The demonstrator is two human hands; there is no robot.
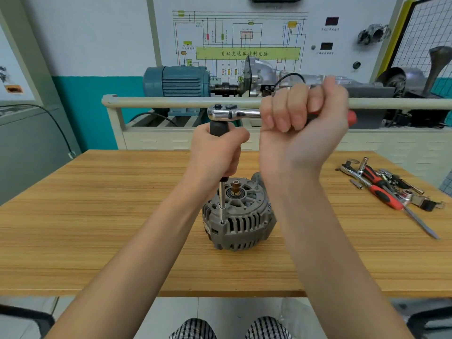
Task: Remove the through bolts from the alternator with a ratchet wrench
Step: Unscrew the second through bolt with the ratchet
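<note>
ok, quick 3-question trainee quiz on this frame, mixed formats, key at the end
1. True or false: the alternator lies on its side.
2. What does the right hand grip? A) screwdriver B) ratchet handle C) alternator
3. Fill in: the left hand holds the black ___ under the ratchet head.

Key: 1 false, it stands shaft-up on the table; 2 B; 3 extension grip.

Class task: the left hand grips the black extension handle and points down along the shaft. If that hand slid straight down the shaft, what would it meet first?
The left hand would most likely meet the alternator housing, where the extension shaft ends on a bolt near its rim.
</note>
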